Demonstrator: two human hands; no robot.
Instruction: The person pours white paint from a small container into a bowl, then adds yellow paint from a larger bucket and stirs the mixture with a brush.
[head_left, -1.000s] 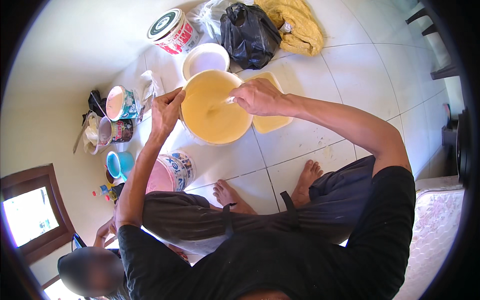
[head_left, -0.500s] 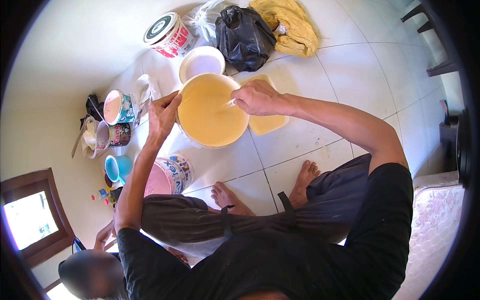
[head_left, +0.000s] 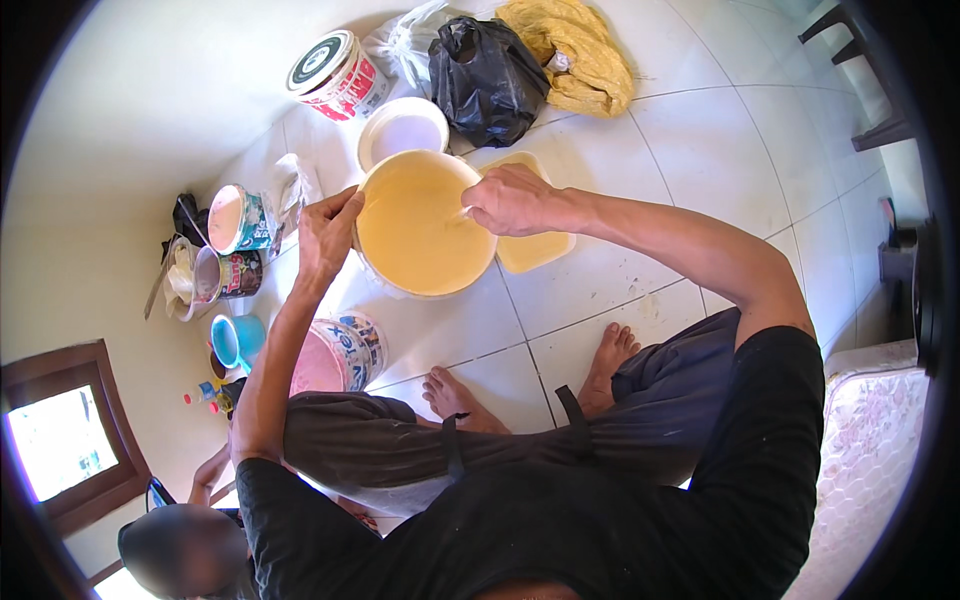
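A round bucket (head_left: 425,245) of yellow liquid, like paint, stands on the tiles in front of me. My left hand (head_left: 329,232) grips its left rim, thumb over the edge. Over the right rim, my right hand (head_left: 515,199) is closed round a light-coloured stirrer (head_left: 467,210). Most of it is hidden by the hand and the liquid, so its kind is unclear. A pale yellow tray (head_left: 540,250) lies just right of the bucket, partly under my right hand. Behind the bucket sits a white lid or shallow tub (head_left: 403,128), partly covered by the bucket.
Near my left knee stands a pail of pink paint (head_left: 340,355). Along the left wall are further paint tubs (head_left: 237,217) and a blue dipper (head_left: 238,340). A lidded bucket (head_left: 340,78), a black bag (head_left: 485,80) and a yellow sack (head_left: 580,60) lie beyond. Another person (head_left: 185,550) is at lower left.
Hardly anything differs. The whole picture has shifted very slightly; both hands keep their grips at the bucket.
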